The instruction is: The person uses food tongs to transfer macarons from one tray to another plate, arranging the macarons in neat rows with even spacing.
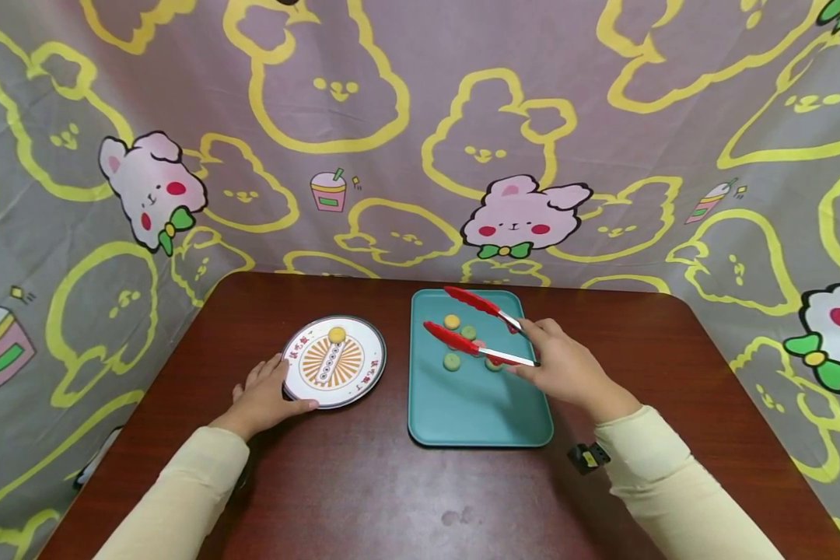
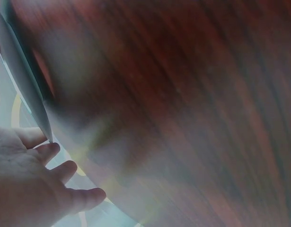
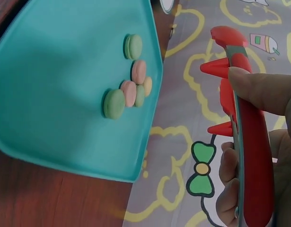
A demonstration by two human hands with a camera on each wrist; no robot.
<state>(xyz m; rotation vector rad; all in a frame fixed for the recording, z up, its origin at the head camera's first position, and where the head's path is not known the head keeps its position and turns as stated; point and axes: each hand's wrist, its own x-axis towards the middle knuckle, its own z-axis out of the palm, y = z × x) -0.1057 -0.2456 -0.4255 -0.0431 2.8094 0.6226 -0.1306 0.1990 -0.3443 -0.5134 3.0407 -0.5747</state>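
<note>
My left hand [image 1: 262,397] rests at the left rim of a round white plate [image 1: 357,393], its fingers fairly straight and touching the edge. A yellow macaron [image 1: 337,335] lies on this plate. In the left wrist view, the fingers of the left hand [image 2: 36,179] meet the plate's rim [image 2: 29,85]. My right hand [image 1: 567,362] grips red-tipped metal tongs [image 1: 451,337] over a teal tray [image 1: 476,416]; their arms are spread, with nothing pinched between the tips. Green macarons [image 3: 114,104], pink macarons [image 3: 139,72] and a yellow macaron [image 3: 147,86] lie on the tray, partly covered by the tongs in the head view.
Plate and tray stand side by side on a dark brown wooden table [image 1: 350,482], with a strip of bare wood between them. A patterned curtain [image 1: 392,171] surrounds the table's back and sides. A small black device [image 1: 588,457] sits at the right wrist.
</note>
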